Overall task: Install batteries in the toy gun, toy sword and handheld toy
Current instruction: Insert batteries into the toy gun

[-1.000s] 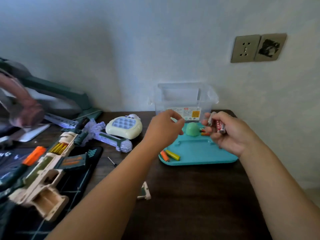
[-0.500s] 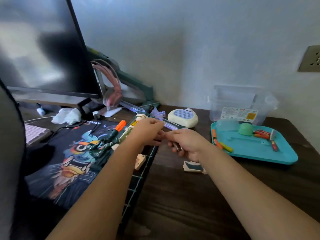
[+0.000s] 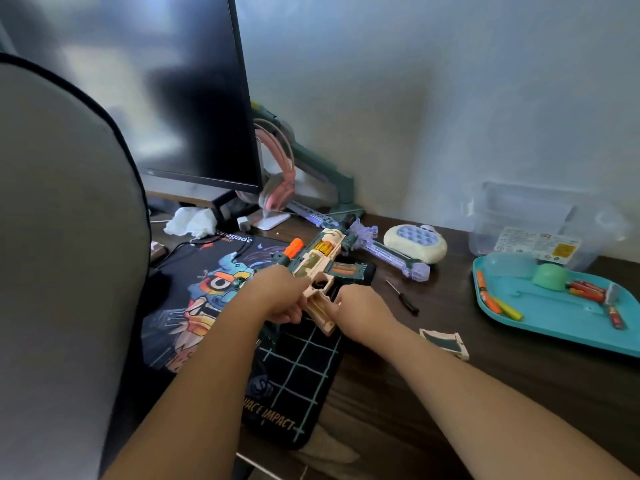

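Head view, desk with toys.

Item 1: toy gun [image 3: 318, 268]. It lies on the mouse mat [image 3: 214, 289], its long axis slanting from beside the left fingers away to the far right. The cream grip points back toward the person and sits between the two hands. I cannot tell which end is the muzzle.

Left hand [image 3: 280, 296]: fingers curled together round the gun's body on the grip's left side.

Right hand [image 3: 360, 306]: fingers bent and pinching the grip's right edge. Whether anything else sits between them is hidden.

Item 2: toy sword [image 3: 381, 251], clear purple, beyond the fingers, crossing under the gun's far end.

Item 3: handheld toy [image 3: 415, 242], cream with blue buttons, beyond the right fingers and just past the sword.

Other things:
- screwdriver [image 3: 403, 296], just right of the right fingers
- battery cover [image 3: 445, 342], right of the right wrist
- teal tray [image 3: 554, 327], well to the right, holding batteries [image 3: 588, 291], a green dome [image 3: 549, 277] and orange and yellow sticks [image 3: 486, 296]
- clear box [image 3: 540, 223], behind the tray

Surface: dark wooden desk [image 3: 450, 393] against a pale wall [image 3: 450, 98].

Room:
- monitor [image 3: 173, 98], far left of the fingers
- pink headphones [image 3: 280, 178], beside the monitor
- crumpled tissue [image 3: 190, 221], below the monitor
- grey chair back [image 3: 62, 271], blocking the left edge
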The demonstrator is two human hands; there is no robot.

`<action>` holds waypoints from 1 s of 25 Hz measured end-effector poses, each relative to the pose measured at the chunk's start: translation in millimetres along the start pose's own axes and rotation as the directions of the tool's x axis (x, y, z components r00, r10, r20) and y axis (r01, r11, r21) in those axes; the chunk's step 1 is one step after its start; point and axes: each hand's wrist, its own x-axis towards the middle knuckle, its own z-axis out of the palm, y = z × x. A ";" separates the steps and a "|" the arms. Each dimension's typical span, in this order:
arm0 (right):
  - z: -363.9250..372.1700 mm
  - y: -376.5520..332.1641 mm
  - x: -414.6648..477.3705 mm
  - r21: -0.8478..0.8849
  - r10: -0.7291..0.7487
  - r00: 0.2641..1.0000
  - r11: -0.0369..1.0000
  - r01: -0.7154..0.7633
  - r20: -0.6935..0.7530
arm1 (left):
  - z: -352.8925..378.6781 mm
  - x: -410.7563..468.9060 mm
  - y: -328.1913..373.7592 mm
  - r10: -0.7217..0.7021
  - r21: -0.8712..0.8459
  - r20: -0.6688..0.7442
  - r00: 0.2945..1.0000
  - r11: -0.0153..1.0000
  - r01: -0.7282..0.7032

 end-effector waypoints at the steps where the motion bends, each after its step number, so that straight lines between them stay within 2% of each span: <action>1: 1.4 -0.1 -4.6 0.005 -0.010 0.999 1.000 0.010 -0.047 | 3.4 -5.1 1.6 -0.012 0.046 0.061 0.998 0.999 0.009; 3: -1.0 2.6 -14.2 0.065 -0.008 0.989 0.998 0.017 -0.147 | 13.9 -15.9 9.4 -0.034 0.139 0.148 0.988 0.990 0.014; 6: -11.8 9.7 -26.4 0.120 -0.003 0.971 0.992 0.032 -0.237 | 32.8 -31.5 21.0 -0.030 0.186 0.163 0.986 0.983 -0.001; 9: -29.2 20.8 -36.1 0.164 0.007 0.928 0.985 0.058 -0.371 | 57.1 -36.0 28.2 0.115 0.044 -0.021 0.993 0.992 -0.114; 11: -42.9 30.7 -42.9 0.232 0.033 0.889 0.969 0.083 -0.456 | 77.7 -32.1 32.1 0.249 -0.062 -0.209 0.946 0.962 -0.267; 12: -48.9 35.9 -45.6 0.263 0.055 0.872 0.961 0.086 -0.487 | 88.7 -29.2 36.5 0.284 -0.171 -0.254 0.925 0.928 -0.332; 13: -54.8 39.7 -48.5 0.282 0.066 0.854 0.955 0.097 -0.517 | 98.5 -24.3 43.0 0.301 -0.363 -0.246 0.921 0.853 -0.375; 14: -58.8 43.7 -51.9 0.285 0.069 0.837 0.953 0.106 -0.543 | 106.1 -18.9 52.4 0.314 -0.622 -0.182 0.932 0.697 -0.357; 15: -61.3 48.4 -56.0 0.279 0.064 0.827 0.953 0.115 -0.559 | 112.1 -13.4 62.9 0.343 -0.856 -0.087 0.935 0.455 -0.246; 16: -62.8 52.8 -59.3 0.269 0.056 0.827 0.956 0.117 -0.559 | 116.3 -7.9 72.1 0.382 -0.976 0.005 0.924 0.203 -0.078; 17: -64.9 58.5 -61.9 0.262 0.056 0.838 0.959 0.105 -0.543 | 120.6 -3.6 81.9 0.413 -0.998 0.065 0.908 0.031 0.057; 18: -68.0 64.0 -64.4 0.298 0.083 0.856 0.951 0.086 -0.510 | 127.0 1.3 89.0 0.416 -0.991 0.098 0.904 -0.047 0.128; 19: -72.8 71.1 -66.2 0.418 0.160 0.871 0.907 0.057 -0.465 | 135.1 3.9 94.3 0.408 -0.984 0.111 0.906 -0.082 0.157; 20: -78.8 79.8 -67.5 0.635 0.297 0.874 0.773 0.017 -0.385 | 142.7 5.6 98.1 0.403 -0.980 0.110 0.909 -0.110 0.167; 21: -86.3 88.8 -69.0 0.867 0.438 0.869 0.497 -0.021 -0.230 | 149.5 8.0 101.5 0.398 -0.978 0.105 0.911 -0.124 0.167; 22: -93.3 98.0 -70.6 0.991 0.492 0.870 0.125 -0.037 -0.030 | 153.3 10.3 103.2 0.393 -0.978 0.100 0.914 -0.128 0.162; 23: -97.8 108.8 -72.8 0.978 0.474 0.872 -0.208 -0.027 0.125 | 156.2 12.6 104.7 0.395 -0.979 0.101 0.913 -0.123 0.162; 24: -98.5 120.9 -75.1 0.907 0.433 0.876 -0.420 -0.011 0.211 | 158.3 15.5 105.8 0.400 -0.981 0.103 0.911 -0.112 0.160; 25: -96.8 129.5 -78.6 0.851 0.398 0.883 -0.526 0.000 0.247 | 158.5 16.1 105.7 0.409 -0.983 0.099 0.907 -0.102 0.153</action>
